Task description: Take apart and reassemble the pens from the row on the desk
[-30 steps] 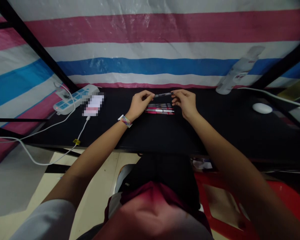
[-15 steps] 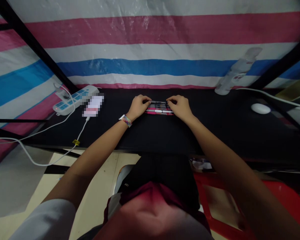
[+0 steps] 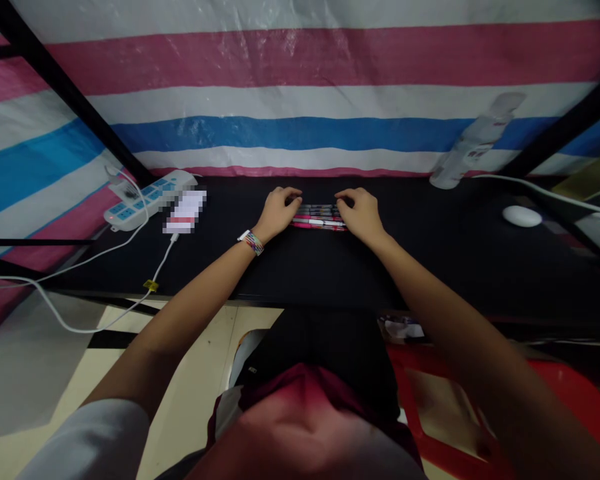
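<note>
Several pens (image 3: 320, 222) lie side by side in a row on the black tabletop (image 3: 305, 267), pointing left to right. Those nearest me are pink and white; the farther ones look grey and dark. At the row's left end is my left hand (image 3: 279, 208), thumb and forefinger curved with a small gap between the tips. My right hand (image 3: 363, 212) mirrors it at the right end, its thumb and forefinger also apart. Both thumbs are close to the far pens; whether they touch them I cannot tell. The pen ends are partly hidden behind my hands.
On the left, a white power strip (image 3: 150, 200) stands beside a phone (image 3: 185, 212) on a charging cable (image 3: 165, 259). To the right are a clear bottle (image 3: 473, 147) and a white mouse (image 3: 521, 216). A striped sheet (image 3: 300, 60) hangs behind; a red stool (image 3: 415, 407) is below.
The farthest pen, pinched at both ends before, now lies against the row. My fingers have parted from it, and my right hand has shifted slightly to the right.
</note>
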Tool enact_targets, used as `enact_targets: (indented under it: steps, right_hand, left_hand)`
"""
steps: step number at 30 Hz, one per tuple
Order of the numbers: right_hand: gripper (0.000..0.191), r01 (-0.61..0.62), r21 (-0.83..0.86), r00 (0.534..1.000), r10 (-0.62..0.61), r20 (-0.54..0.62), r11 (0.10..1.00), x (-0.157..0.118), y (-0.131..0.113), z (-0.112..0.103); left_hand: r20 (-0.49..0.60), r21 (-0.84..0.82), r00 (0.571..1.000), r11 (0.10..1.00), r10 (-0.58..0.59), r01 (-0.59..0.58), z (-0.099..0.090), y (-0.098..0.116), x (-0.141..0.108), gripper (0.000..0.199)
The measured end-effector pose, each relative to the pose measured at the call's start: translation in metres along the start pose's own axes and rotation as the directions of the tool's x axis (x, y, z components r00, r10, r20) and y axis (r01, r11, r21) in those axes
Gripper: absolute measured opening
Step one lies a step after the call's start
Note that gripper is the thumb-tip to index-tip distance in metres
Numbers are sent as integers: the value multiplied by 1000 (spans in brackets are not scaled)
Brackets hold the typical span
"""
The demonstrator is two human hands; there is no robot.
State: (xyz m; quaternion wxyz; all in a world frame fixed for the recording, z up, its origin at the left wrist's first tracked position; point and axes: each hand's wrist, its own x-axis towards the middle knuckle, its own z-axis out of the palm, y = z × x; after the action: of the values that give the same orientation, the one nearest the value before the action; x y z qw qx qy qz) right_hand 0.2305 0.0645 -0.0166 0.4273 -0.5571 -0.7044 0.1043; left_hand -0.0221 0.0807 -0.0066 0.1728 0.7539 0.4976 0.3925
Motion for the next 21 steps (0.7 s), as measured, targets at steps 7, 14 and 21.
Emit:
enact_targets:
  steps: [7, 14, 21]
  right_hand:
    - [26, -134, 430, 989, 150, -4, 893, 4, -5, 16]
    - [18, -140, 553, 988, 156, 18, 821, -1, -18, 22]
    - [17, -174, 565, 983, 178, 49, 806, -6, -24, 17]
  left_hand:
    - [-46, -415, 991, 905, -125, 95, 18, 4, 2, 25]
    - [24, -621, 974, 760, -226, 192, 25, 13, 1, 25]
    - [63, -662, 973, 721, -222, 207, 17, 23, -11, 23]
